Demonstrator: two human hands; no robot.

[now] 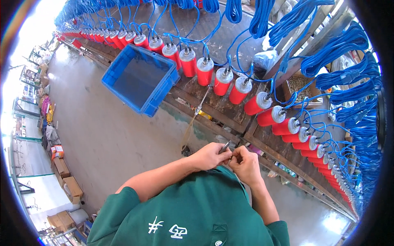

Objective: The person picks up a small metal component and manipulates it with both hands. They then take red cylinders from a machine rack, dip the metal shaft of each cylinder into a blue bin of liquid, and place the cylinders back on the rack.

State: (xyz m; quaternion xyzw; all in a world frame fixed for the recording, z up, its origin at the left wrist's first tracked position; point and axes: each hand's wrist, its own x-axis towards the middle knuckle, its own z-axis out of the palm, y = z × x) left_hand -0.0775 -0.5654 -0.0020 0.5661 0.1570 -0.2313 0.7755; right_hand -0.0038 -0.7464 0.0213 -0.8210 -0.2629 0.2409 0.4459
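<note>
Here, left hand [211, 156] holds dark rod [225, 147] — right hand [245, 165] alongside

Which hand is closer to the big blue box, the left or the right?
The left hand. It is below and to the right of the blue box in the picture. The right hand is farther right, beyond the left hand.
</note>
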